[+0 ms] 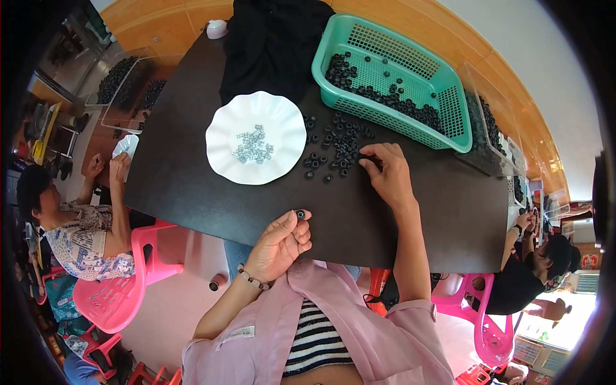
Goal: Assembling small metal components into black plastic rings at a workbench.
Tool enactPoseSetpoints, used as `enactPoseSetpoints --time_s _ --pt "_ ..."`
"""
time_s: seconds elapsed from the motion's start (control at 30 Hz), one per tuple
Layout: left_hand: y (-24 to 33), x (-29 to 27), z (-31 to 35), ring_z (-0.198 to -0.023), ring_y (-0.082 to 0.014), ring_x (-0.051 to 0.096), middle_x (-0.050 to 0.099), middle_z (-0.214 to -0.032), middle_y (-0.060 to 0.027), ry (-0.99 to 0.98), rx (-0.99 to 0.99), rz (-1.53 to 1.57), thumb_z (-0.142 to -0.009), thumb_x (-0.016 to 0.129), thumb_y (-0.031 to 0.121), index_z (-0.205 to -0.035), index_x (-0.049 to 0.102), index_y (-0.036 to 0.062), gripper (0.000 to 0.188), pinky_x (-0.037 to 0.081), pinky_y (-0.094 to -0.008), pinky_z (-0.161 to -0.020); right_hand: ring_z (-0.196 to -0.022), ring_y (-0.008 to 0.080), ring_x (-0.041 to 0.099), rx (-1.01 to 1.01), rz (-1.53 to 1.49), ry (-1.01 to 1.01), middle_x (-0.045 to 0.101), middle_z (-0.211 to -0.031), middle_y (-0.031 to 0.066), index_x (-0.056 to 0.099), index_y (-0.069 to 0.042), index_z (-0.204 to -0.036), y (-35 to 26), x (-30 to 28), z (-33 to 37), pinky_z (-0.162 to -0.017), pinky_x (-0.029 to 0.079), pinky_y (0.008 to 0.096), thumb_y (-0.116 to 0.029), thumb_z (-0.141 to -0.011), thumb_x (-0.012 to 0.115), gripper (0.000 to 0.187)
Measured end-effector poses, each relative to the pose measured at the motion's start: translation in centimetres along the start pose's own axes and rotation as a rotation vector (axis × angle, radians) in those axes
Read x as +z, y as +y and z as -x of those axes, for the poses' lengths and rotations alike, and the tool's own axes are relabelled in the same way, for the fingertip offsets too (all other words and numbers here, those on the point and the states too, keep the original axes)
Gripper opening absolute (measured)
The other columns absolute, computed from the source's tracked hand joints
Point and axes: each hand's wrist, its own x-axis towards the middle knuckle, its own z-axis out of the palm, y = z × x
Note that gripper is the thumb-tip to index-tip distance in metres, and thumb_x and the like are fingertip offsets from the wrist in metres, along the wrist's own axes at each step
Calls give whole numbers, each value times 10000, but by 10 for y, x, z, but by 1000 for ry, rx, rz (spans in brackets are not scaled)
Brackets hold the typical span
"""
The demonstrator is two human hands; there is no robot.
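Note:
My left hand (279,247) is closed near the table's front edge, with a small round black part (300,215), hollow in the middle, pinched between thumb and fingertips. Farther right, my right hand (388,173) hovers at the edge of a loose pile of the same black parts (346,144). Its thumb and index finger are a little apart, and nothing shows between them. Left of the pile, a white wavy-rimmed plate (221,151) bears a heap of small clear or silvery pieces (255,146), too small to make out.
Behind the pile stands a green plastic basket (391,119) partly filled with black parts. A clear bin (491,122) of them is beside it. Black cloth (266,51) lies at the back of the dark table (186,173). People sit working at left (83,224) and right (520,276).

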Motion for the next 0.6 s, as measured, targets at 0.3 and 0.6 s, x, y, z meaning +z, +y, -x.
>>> enactPoseSetpoints --time_s 0.3,0.6 --pt "0 -1 0 -739 -99 481 510 -790 19 0 -6 -4 -999 504 287 -1112 602 41 288 425 -257 -706 -781 259 568 4 124 36 633 -793 75 663 -77 -885 2 3 1 -669 477 361 -62 -777 708 118" --pt "0 -3 0 -736 -98 476 511 -797 15 -5 -2 13 -1003 495 279 -1120 600 36 289 419 -258 -702 -775 71 628 366 -473 100 677 -821 20 672 -8 -963 0 -5 16 -659 466 227 -120 -908 633 131"
